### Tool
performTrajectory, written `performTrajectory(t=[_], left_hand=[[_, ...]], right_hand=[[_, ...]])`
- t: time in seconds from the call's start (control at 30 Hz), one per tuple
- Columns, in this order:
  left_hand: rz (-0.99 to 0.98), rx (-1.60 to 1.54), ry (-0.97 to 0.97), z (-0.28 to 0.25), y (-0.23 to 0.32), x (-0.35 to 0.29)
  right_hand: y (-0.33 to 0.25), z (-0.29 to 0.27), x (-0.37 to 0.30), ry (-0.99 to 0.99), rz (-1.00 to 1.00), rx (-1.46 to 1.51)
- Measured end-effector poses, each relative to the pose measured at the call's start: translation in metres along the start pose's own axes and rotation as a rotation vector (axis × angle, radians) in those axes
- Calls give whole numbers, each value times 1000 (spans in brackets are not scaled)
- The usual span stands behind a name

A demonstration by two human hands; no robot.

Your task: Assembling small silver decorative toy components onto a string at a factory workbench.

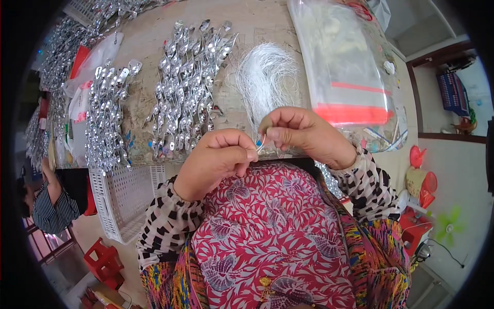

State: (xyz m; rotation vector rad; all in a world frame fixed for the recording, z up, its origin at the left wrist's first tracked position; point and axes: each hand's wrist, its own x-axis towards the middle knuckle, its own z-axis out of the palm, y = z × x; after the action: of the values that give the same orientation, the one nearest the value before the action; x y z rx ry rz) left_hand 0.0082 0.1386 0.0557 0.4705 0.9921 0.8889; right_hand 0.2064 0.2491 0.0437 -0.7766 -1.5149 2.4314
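My left hand and my right hand meet near the table's front edge, each with thumb and fingers pinched. Between them runs a short white string, slightly curved, and both hands grip it. Just beyond my hands lies a loose bundle of fine white strings, fanned out at its far end. Left of that bundle, rows of shiny silver twisted metal strips lie side by side. Whether anything small hangs from the held string is hidden by my fingers.
Another group of silver strips lies farther left. Clear plastic bags with red bands are stacked at the right on the worn table. Below the table's left edge stands a white crate. At the far left, a person's striped sleeve shows.
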Motion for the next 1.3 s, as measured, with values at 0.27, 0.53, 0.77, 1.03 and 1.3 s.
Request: performTrajectory(t=[0.27,0.53,0.77,1.03,1.3], left_hand=[[-18,1,-7,1,1,-1],[-17,45,-20,2,1,-2],[-12,70,1,3,0,-2],[67,284,54,8,5,-7],[188,236,-61,-6,-5,-9]], right_hand=[[-5,1,-10,69,-633,-883],[1,2,-8,21,-663,-1029],[3,2,-6,5,-673,-981],[-2,-3,-11,-59,-566,-825],[-15,3,-31,-79,-81,155]])
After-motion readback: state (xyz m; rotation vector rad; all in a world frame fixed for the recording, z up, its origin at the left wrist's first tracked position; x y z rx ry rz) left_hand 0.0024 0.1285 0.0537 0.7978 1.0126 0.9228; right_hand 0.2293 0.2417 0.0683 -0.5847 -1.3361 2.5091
